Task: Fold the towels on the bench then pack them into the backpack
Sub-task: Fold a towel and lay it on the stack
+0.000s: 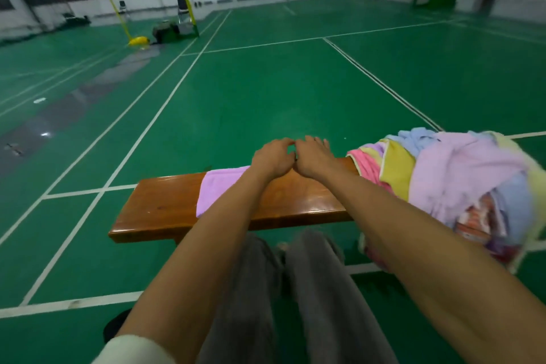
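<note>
We look down along both bare forearms to a glossy brown wooden tabletop (165,207) standing on a green court floor (266,91) marked with white lines. A folded lilac towel (215,190) lies flat across the tabletop, left of centre, partly hidden under the left forearm. Our left hand (273,158) and right hand (314,156) meet side by side at the far edge of the tabletop, knuckles up, fingers bent down over that edge; motion blur keeps us from telling whether they pinch any cloth there or merely press on the wood. To the right, a loose heap of unfolded towels (449,177) in pink, yellow, pale blue and lilac covers the right end of the tabletop and spills toward the near side, just beside the right forearm. Our grey trousers (319,289) show below the near edge. A dark rounded shape (113,323) sits on the floor at near left; we cannot tell what it is. Far off at left stand yellow net posts (118,12) and a chair (183,7).
</note>
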